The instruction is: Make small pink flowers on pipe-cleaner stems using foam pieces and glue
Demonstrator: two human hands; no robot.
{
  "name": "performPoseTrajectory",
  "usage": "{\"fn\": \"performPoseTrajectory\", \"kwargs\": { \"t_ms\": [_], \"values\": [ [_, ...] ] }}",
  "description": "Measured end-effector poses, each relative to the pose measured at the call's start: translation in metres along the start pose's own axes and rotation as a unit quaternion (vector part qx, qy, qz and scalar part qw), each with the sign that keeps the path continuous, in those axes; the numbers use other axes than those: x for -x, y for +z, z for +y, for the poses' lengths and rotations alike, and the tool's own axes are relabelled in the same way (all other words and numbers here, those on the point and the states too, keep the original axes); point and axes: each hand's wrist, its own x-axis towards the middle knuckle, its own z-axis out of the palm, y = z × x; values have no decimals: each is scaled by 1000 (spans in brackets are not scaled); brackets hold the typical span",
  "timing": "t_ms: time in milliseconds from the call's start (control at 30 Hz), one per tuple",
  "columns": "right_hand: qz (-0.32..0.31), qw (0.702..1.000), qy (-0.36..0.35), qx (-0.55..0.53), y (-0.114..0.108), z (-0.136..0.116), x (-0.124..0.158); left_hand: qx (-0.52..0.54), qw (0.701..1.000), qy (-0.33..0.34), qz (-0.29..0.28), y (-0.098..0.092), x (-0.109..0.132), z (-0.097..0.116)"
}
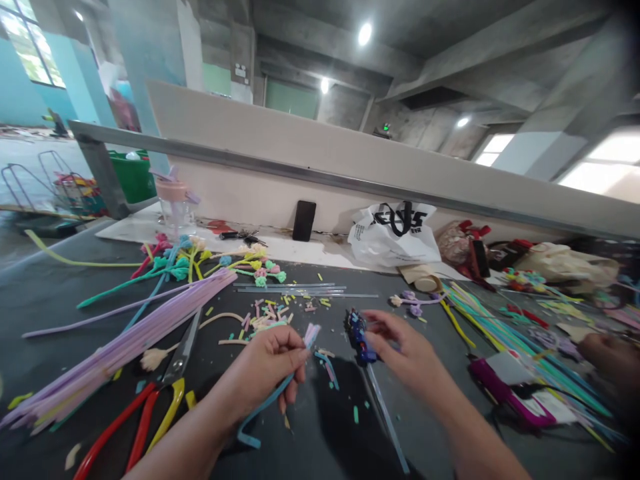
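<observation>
Left hand (273,360): we're pinching pastel strips (312,335), tips pointing toward 1 o'clock, blue stem (249,440) trailing to 7. Right hand (406,350): we're curling fingers beside the glue gun (360,339); can't tell if gripping. Gun's lying at the left hand's 3 o'clock, long axis 11-to-5, clear stick (388,417) trailing to 5. Seemingly we're handling the gun mid-bundling; working it calls for a firm grip.

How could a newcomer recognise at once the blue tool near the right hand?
On the dark table, find the right hand. Just left of it in view is the blue tool, a long clear stick running back toward the viewer. Its deep blue body differs from the pale cut pieces.
</observation>
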Motion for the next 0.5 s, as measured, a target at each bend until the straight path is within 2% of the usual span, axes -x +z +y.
{"fn": "performPoseTrajectory", "kwargs": {
  "t_ms": [67,133,200,500],
  "values": [
    [11,994,23,-109,17,-31,7,-37,999,2,15,3,0,-3],
    [16,990,15,-139,33,-54,11,-60,998,9,20,5,0,-5],
    [17,988,7,-152,42,-66,12,-76,997,18,19,6,0,-6],
    [11,992,-2,-123,43,-66,8,-94,995,31,7,3,0,-9]
  ]
}}
